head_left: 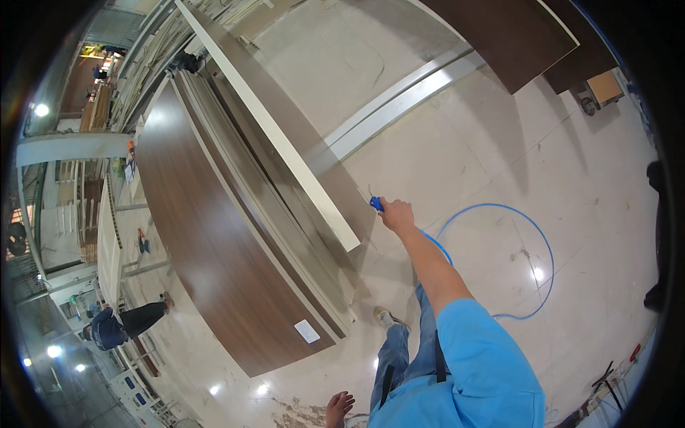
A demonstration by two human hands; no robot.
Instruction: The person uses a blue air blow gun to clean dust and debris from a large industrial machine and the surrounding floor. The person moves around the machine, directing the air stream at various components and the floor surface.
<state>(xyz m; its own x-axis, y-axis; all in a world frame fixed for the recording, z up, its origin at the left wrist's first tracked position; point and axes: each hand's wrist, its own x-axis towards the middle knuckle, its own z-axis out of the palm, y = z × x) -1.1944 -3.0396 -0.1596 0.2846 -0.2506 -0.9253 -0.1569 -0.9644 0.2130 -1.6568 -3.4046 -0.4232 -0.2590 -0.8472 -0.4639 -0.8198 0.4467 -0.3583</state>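
Note:
My right hand (398, 216) is closed around a blue air blow gun (376, 203), whose thin nozzle points up and away from me. A blue air hose (548, 251) runs from it and loops over the floor. Just left of the nozzle a long panel (285, 139) stands on edge, its pale narrow side upward. The blow gun appears apart from it. Low in view, by my left leg, my left hand (340, 409) hangs with fingers loosely apart and nothing in it. Left of the upright panel, brown wood-grain boards (214, 235) lean in a stack, the front one bearing a white label (307, 331).
Metal rails (407, 100) lie across the floor ahead. Dark brown panels (510, 43) stand at the far right, near a small wooden block (604, 88) on a caster. Another person (118, 327) is at the far left, near racks. The hose loop lies right of my legs.

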